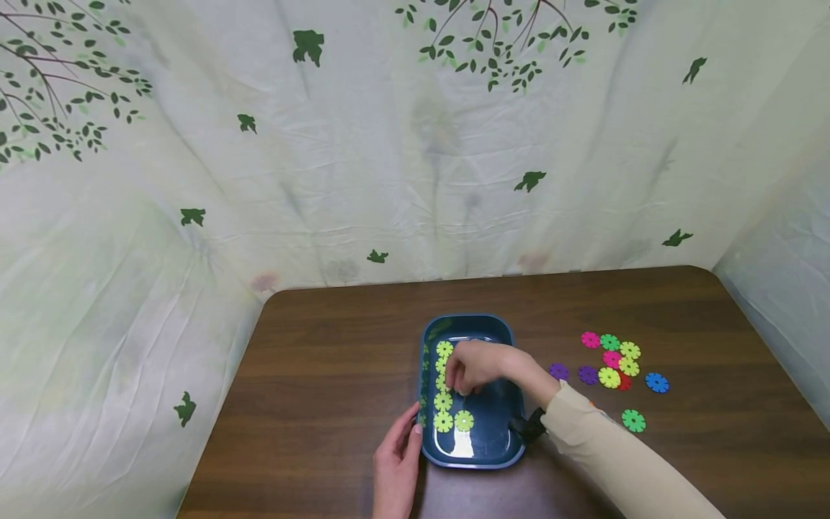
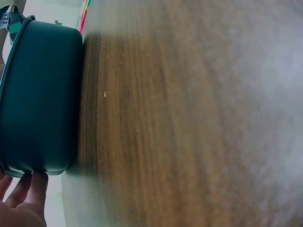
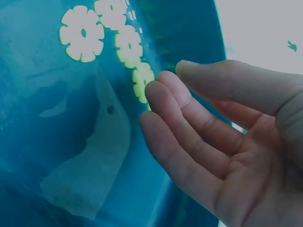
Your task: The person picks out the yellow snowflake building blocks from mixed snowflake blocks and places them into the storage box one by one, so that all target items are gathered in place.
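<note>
A dark blue rectangular tray holds yellow-green flower-shaped discs. Several form a column along its left side, and one yellow disc lies beside the lower end. Over the upper left of the tray, my right hand reaches down to the column with bent fingers. In the right wrist view, its fingertips are close to a yellow disc; no piece shows between thumb and fingers. My left hand touches the tray's left side. Its fairly straight fingers rest against the outer tray wall.
Loose flower discs lie right of the tray on the brown wooden table: pink, purple, blue, green, yellow and red ones. A white curtain with leaf prints stands behind the table.
</note>
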A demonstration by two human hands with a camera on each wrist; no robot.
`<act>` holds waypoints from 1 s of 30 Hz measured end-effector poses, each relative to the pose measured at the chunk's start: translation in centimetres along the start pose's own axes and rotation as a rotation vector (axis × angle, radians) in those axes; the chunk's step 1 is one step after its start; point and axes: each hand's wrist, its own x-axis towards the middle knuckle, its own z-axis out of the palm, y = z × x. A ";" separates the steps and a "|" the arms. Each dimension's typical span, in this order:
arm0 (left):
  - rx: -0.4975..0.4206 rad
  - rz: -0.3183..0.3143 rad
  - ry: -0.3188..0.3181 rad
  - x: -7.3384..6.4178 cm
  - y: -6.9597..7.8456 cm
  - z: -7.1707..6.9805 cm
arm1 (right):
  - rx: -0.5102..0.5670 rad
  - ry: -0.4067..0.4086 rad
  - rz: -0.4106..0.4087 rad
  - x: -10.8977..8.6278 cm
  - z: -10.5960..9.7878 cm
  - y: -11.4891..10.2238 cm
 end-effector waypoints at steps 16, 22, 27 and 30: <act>-0.019 0.035 0.010 -0.1 -0.3 0.0 | -0.019 0.133 -0.156 -3.0 -0.1 0.5; -0.038 0.045 0.008 0.0 -0.5 0.0 | -0.016 0.189 -0.173 -4.0 0.3 1.2; -0.025 0.036 0.010 0.0 -0.3 0.1 | -0.010 0.219 -0.149 -4.9 0.7 1.7; -0.017 0.025 0.009 0.0 -0.2 0.1 | 0.009 0.248 -0.151 -5.3 1.0 1.9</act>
